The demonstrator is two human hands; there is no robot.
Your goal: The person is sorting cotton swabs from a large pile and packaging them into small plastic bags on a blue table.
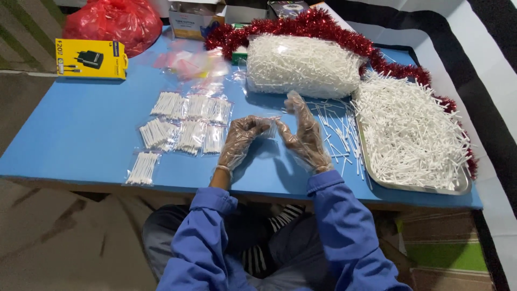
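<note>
We sit at a small packing workplace, likely home-based: a low blue bench [81,134] carries a metal tray [425,187] heaped with white swabs [409,129], a bulk swab bag [304,64], filled packets [186,121], with patterned floor mats [32,32] around.

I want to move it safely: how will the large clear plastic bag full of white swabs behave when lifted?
The large clear plastic bag of white swabs probably sags, since its film looks soft. It seems light for its bulk. The film may slip against the gloved left hand.
</note>
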